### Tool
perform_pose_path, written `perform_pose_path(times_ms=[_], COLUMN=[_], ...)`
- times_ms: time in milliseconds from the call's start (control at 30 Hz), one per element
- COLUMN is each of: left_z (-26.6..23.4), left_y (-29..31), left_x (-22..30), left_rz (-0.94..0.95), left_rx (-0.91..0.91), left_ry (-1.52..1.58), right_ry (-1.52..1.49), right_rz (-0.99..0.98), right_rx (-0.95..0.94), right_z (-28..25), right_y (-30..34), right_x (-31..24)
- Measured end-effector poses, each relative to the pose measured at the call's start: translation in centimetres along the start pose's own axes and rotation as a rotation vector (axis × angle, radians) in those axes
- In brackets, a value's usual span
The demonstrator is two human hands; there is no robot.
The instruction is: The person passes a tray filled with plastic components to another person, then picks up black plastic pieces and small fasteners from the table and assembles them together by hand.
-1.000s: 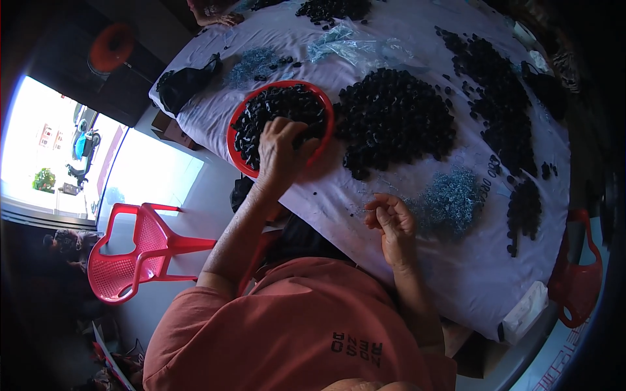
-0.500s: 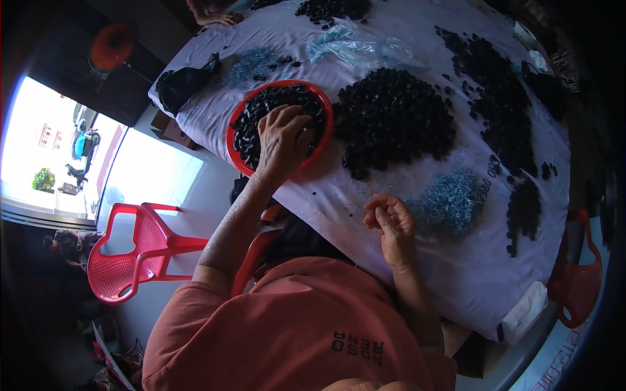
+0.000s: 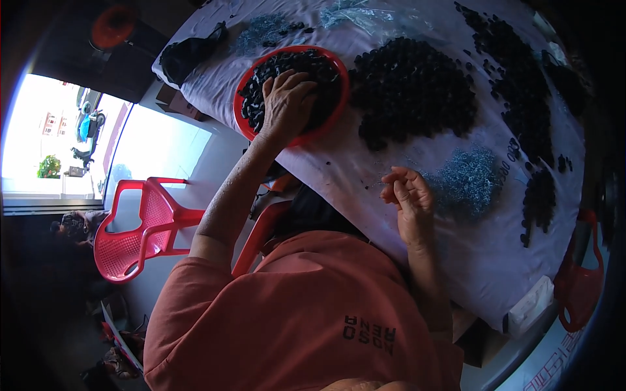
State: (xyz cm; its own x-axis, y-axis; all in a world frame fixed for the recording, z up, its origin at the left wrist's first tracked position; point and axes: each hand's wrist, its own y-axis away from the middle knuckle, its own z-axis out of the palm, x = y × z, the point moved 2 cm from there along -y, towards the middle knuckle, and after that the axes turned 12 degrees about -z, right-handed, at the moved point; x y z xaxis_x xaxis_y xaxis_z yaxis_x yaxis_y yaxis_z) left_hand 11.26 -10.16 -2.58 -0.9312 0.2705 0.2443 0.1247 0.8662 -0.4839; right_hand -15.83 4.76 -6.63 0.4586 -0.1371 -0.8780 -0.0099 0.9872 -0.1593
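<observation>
My left hand (image 3: 287,107) lies over a red round basin (image 3: 345,81) at the table's left edge, its fingers apart and slightly bent on the small black pieces (image 3: 321,70) that fill it. Pale bits show among those pieces. My right hand (image 3: 411,199) hovers over the table with thumb and fingers drawn together. Whatever they pinch is too small to make out. Close by on its right lies a loose heap of thin, bluish-silver pieces (image 3: 466,182). A broad pile of black pieces (image 3: 414,91) spreads out just right of the basin.
A pale cloth (image 3: 365,202) covers the table. More black pieces (image 3: 515,85) stretch along its right side. Clear plastic sheeting (image 3: 385,19) and a black bag (image 3: 189,57) lie farther back. Pink-red plastic chairs (image 3: 153,221) stand left and right; a white box (image 3: 531,305) sits at the near right corner.
The view has shifted, so the table and basin appear higher and slightly to the right. My left hand stays in the basin; my right hand keeps its pinched shape beside the bluish heap.
</observation>
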Motion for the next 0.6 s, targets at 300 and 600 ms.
perform_pose_path(times_ms=[300, 600], left_z=[-1.3, -3.9], left_y=[-1.0, 1.7], left_x=[-0.7, -4.0], left_rz=[-0.059, -0.250], left_rx=[0.042, 0.149], left_ry=[-0.001, 0.089], right_ry=[-0.018, -0.055], right_rz=[0.012, 0.031], right_rx=[-0.014, -0.019], right_z=[0.3, -0.1], right_y=[0.1, 0.0], right_x=[-0.3, 0.0])
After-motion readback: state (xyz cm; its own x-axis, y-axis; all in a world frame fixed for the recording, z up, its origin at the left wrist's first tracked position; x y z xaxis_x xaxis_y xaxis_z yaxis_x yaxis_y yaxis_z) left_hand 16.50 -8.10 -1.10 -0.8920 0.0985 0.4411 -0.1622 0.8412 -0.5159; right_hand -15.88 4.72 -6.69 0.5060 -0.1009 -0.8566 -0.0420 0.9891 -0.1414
